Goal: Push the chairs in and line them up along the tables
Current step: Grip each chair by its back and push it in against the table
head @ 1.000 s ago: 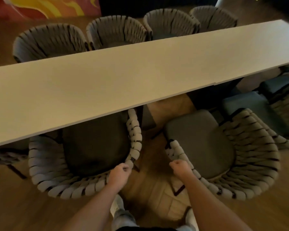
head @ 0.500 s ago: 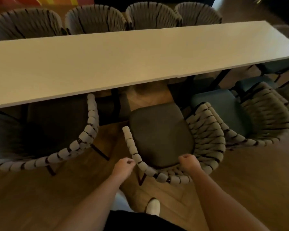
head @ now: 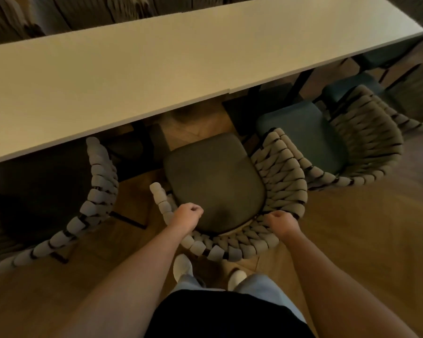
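A woven-back chair [head: 279, 181] with a dark seat cushion stands directly in front of me, its seat wholly out from under the long white table [head: 156, 69]. My left hand [head: 187, 215] grips the left part of the chair's curved back rim. My right hand [head: 281, 222] grips the rim's right part. The left neighbour chair [head: 100, 184] is tucked under the table, only its woven back showing. A chair with a bluish cushion [head: 362, 145] stands to the right, partly under the table.
More woven chairs [head: 59, 13] line the table's far side. Another chair [head: 418, 93] sits at the far right edge. Wooden floor [head: 364, 228] lies open to my right. My feet in white socks [head: 183, 267] stand just behind the held chair.
My view shifted right from the left chair to the middle one. My left hand left the left chair and took the middle chair's rim; my right hand slid further right along it.
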